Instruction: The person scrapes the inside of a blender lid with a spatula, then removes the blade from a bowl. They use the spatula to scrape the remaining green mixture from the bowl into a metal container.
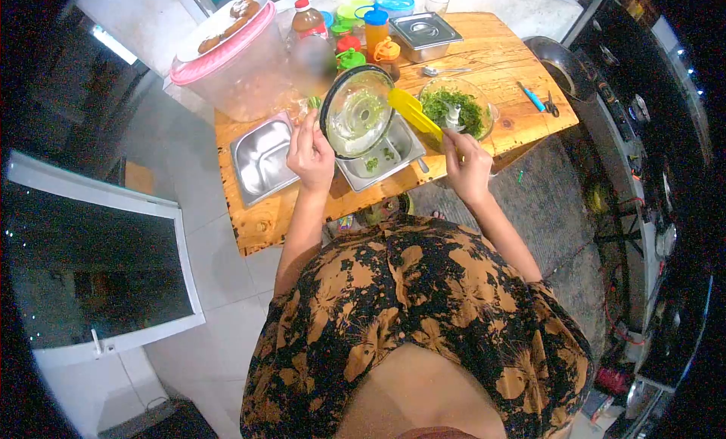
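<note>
My left hand [311,153] is closed on the rim of a round clear lid [357,112] with a dark edge, tilted up over the table. Green bits cling to the lid's inner side. In my right hand [469,167] is the handle of a yellow spatula [414,114], whose blade meets the lid's right edge. Behind that hand stands a clear bowl [493,111] of chopped greens [463,110] with a pale blade hub at its middle. Below the lid, a steel tray [408,148] holds a few green bits.
An empty steel tray [259,161] lies at the left of the wooden table [261,221]. Behind are a large pink-lidded container [249,80], bottles, a lidded steel box [425,32] and a spoon [431,71]. A blue-handled knife [532,97] and scissors [552,104] lie at right.
</note>
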Motion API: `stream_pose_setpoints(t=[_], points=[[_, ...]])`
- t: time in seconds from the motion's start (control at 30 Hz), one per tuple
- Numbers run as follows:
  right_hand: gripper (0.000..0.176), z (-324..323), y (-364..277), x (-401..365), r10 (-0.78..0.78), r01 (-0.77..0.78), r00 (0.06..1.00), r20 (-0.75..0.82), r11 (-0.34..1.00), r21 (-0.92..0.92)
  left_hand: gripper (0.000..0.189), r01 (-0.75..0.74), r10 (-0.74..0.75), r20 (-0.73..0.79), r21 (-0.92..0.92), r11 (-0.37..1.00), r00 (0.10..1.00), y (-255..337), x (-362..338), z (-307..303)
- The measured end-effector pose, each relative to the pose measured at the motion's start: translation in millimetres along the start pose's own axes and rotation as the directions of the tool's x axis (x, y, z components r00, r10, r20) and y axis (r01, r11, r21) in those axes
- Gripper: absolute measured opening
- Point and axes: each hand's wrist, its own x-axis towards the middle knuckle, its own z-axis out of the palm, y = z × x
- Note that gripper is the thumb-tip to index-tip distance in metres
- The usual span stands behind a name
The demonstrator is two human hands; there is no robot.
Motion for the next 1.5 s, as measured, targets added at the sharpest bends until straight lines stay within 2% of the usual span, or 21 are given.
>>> stream_pose_setpoints(t=[0.1, 0.17, 0.2, 0.27, 0.3, 0.43, 0.5, 0.63, 0.73, 0.8, 0.93, 1.0, 1.07, 1.13, 1.2, 1.3, 1.4, 1.47, 1.5], points=[[0.021, 5.1, -3.6, 5.4, -0.052, 0.053, 0.997, -0.057, 0.998, 0.023, 0.033, -0.011, 0.011, 0.005, 0.019, 1.000, 1.000, -0.3, -0.9, 0.6], [0.024, 6.7, -4.6, 5.5, -0.226, 0.223, 0.974, -0.030, 0.971, -0.084, 0.032, 0.016, -0.017, 0.016, 0.028, 0.999, 1.000, 2.6, -1.0, 0.5], [0.024, 8.0, -4.0, 3.2, -0.225, 0.221, 0.974, -0.032, 0.971, -0.086, 0.031, 0.046, -0.047, 0.026, 0.039, 0.998, 0.999, 3.3, -0.7, 0.4], [0.034, 14.0, -0.8, -4.2, -0.351, 0.352, 0.936, 0.034, 0.923, -0.152, 0.030, 0.054, -0.054, 0.007, 0.029, 0.998, 0.999, -0.2, -0.5, 2.7], [0.035, 16.0, 0.6, -6.2, -0.370, 0.370, 0.929, 0.033, 0.918, -0.145, 0.029, 0.062, -0.062, -0.011, 0.020, 0.998, 0.998, -1.7, 0.6, 2.8], [0.034, 13.5, -2.6, -12.4, -0.369, 0.369, 0.929, 0.027, 0.920, -0.131, 0.026, 0.044, -0.043, -0.016, 0.033, 0.998, 0.999, -0.9, 3.9, 0.7], [0.033, 8.3, -4.2, -14.7, -0.339, 0.349, 0.935, 0.100, 0.930, -0.110, 0.022, 0.164, -0.164, -0.019, 0.044, 0.985, 0.986, -7.3, -0.5, 1.8], [0.033, 1.3, -9.4, -9.7, -0.298, 0.308, 0.950, 0.095, 0.945, -0.113, 0.019, 0.093, -0.088, -0.059, 0.086, 0.992, 0.994, -12.3, 0.8, 4.3], [0.037, -0.8, -10.3, 2.5, -0.312, 0.310, 0.950, -0.003, 0.945, -0.105, 0.023, 0.131, -0.131, -0.020, 0.034, 0.991, 0.991, -6.9, -0.6, 5.2], [0.040, -0.4, -11.5, 6.5, -0.329, 0.334, 0.943, 0.058, 0.930, -0.153, 0.024, 0.156, -0.156, 0.015, 0.027, 0.987, 0.988, -3.6, 0.0, 5.3], [0.041, 3.7, -15.7, 3.9, -0.423, 0.427, 0.904, 0.060, 0.887, -0.178, 0.026, 0.138, -0.138, 0.014, 0.037, 0.990, 0.990, -2.0, 2.5, 7.8], [0.041, 3.1, -19.4, -3.4, -0.371, 0.405, 0.908, 0.195, 0.896, -0.180, 0.026, 0.167, -0.168, 0.016, 0.031, 0.985, 0.986, -2.7, 2.8, 8.0], [0.042, 4.4, -17.7, -9.9, -0.409, 0.444, 0.889, 0.207, 0.880, -0.169, 0.026, 0.170, -0.170, 0.012, 0.045, 0.985, 0.985, -4.5, 1.9, 8.0], [0.043, 3.4, -18.0, -16.3, -0.440, 0.501, 0.849, 0.293, 0.847, -0.180, 0.026, 0.171, -0.172, 0.009, 0.059, 0.983, 0.985, -6.7, 3.5, 8.7], [0.043, 2.4, -16.6, -20.3, -0.472, 0.530, 0.828, 0.301, 0.835, -0.148, 0.026, 0.051, -0.047, -0.044, 0.088, 0.995, 0.998, -8.8, 6.4, 9.3], [0.043, -1.6, -17.3, -20.9, -0.529, 0.576, 0.800, 0.284, 0.809, -0.115, 0.026, 0.075, -0.073, -0.024, 0.075, 0.994, 0.997, -6.9, 6.9, 8.3], [0.045, -9.9, -12.6, -20.3, -0.496, 0.558, 0.809, 0.316, 0.816, -0.149, 0.024, 0.144, -0.144, -0.018, 0.031, 0.989, 0.989, -4.7, 6.6, 7.2], [0.046, -14.8, -12.3, -16.0, -0.442, 0.490, 0.863, 0.245, 0.849, -0.196, 0.024, 0.146, -0.146, -0.020, 0.039, 0.988, 0.989, -8.8, 4.7, 7.1], [0.040, -19.0, -17.0, -10.9, -0.432, 0.475, 0.876, 0.214, 0.850, -0.228, 0.023, 0.147, -0.146, -0.023, 0.041, 0.988, 0.989, -9.2, 5.5, 7.1]])
